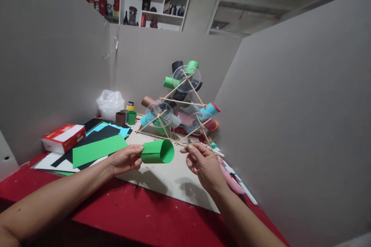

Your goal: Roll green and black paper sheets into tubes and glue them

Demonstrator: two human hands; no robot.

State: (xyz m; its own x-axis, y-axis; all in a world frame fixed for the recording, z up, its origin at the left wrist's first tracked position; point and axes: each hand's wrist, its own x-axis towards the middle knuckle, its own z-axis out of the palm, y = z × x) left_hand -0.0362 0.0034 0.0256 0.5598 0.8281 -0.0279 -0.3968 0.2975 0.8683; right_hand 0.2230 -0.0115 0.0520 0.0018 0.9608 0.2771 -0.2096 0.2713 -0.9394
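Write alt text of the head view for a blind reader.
A left hand holds a green paper tube over a pale board, the right hand close by. Behind are stick triangles with coloured tubes; paper sheets lie on the left.

At the frame's lower left, the bare left forearm (60, 197) is showing a small round spot (19, 210) near the elbow (13, 228); at the lower right, the right forearm (243, 218) is tapering toward the bare right hand (205, 166).
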